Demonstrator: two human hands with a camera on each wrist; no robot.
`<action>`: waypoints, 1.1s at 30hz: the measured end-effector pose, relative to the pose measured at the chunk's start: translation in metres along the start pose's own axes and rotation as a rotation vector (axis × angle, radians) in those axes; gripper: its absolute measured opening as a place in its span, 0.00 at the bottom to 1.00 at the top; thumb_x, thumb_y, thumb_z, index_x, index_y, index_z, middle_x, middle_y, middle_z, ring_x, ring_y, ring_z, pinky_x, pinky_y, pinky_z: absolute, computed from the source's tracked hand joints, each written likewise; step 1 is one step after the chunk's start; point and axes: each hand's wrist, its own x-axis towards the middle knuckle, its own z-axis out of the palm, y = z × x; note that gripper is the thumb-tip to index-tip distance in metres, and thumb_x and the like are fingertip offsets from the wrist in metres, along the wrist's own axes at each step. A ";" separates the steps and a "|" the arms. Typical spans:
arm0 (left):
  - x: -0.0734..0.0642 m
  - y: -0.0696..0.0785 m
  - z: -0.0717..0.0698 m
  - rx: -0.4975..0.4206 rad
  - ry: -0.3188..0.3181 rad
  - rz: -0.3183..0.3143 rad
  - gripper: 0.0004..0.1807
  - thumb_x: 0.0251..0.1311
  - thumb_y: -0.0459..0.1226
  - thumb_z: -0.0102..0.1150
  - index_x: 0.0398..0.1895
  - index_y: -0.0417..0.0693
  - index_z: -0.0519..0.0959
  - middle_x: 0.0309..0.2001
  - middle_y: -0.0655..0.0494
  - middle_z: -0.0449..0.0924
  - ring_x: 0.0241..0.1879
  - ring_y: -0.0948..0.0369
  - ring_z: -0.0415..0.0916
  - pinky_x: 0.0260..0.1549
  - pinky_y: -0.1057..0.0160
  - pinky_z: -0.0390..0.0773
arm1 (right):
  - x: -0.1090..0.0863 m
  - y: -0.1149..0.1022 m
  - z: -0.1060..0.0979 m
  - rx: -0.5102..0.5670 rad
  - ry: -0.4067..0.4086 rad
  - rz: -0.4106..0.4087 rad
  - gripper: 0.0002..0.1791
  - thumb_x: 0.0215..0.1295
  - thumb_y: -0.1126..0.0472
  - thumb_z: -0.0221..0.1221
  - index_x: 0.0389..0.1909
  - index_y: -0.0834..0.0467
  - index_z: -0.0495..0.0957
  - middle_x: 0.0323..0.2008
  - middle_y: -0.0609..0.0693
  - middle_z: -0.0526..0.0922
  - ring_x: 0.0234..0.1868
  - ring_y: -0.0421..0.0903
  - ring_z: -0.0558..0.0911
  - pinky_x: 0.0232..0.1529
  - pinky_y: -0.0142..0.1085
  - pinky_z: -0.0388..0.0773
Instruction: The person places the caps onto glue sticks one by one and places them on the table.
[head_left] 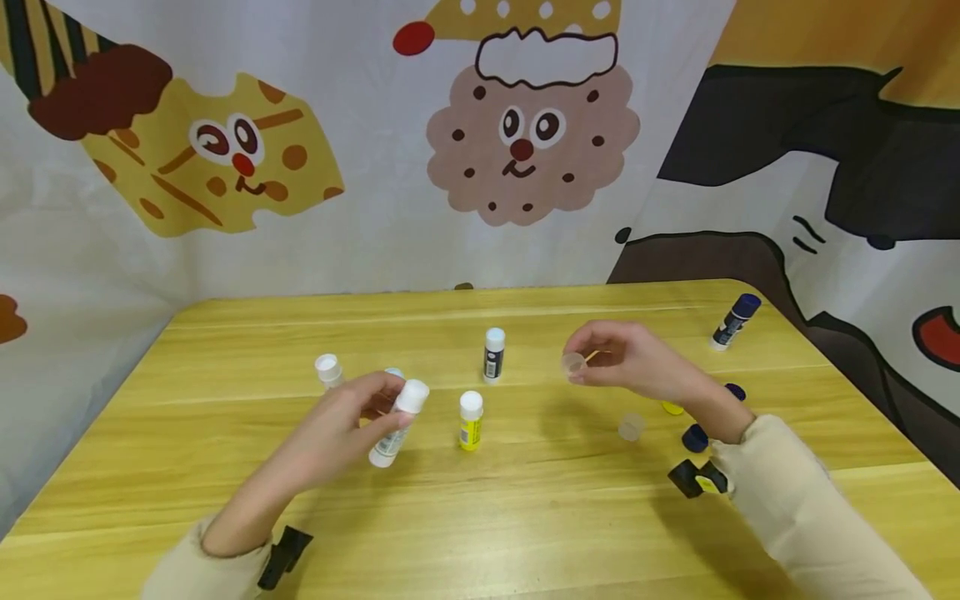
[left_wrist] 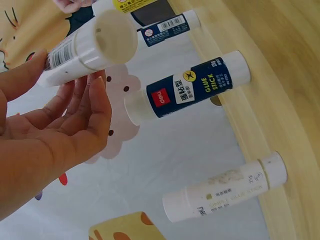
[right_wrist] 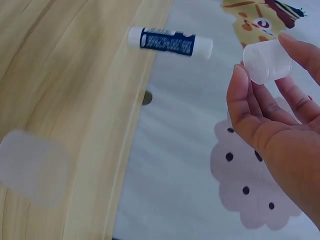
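Observation:
My left hand (head_left: pixel 333 437) grips a white glue stick (head_left: pixel 386 450) above the table, its white top end tilted up to the right. The left wrist view shows a barcode on the side of that stick. Between thumb and fingers of my right hand (head_left: pixel 637 360) is a translucent cap (right_wrist: pixel 267 61), held over the table apart from any stick. Just beyond the left hand stand another white glue stick (left_wrist: pixel 225 189) and a navy-labelled glue stick (left_wrist: pixel 195 87), the latter mostly hidden in the head view. A yellow glue stick (head_left: pixel 470 422) stands right of the left hand.
Farther back stands a small navy-and-white glue stick (head_left: pixel 492 357). A glue stick with a navy cap (head_left: pixel 737 321) is at the back right. Near the right forearm lie a second translucent cap (head_left: pixel 631 427), a yellow cap (head_left: pixel 672 408) and navy caps (head_left: pixel 695 438). A printed curtain (head_left: pixel 360 250) hangs behind the table.

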 end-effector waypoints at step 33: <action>0.026 0.030 0.031 0.094 -0.031 0.029 0.10 0.55 0.38 0.61 0.37 0.45 0.75 0.33 0.60 0.78 0.34 0.65 0.73 0.31 0.69 0.74 | 0.023 -0.030 0.051 0.085 -0.026 -0.122 0.12 0.50 0.70 0.65 0.37 0.64 0.76 0.35 0.51 0.78 0.35 0.46 0.76 0.38 0.37 0.76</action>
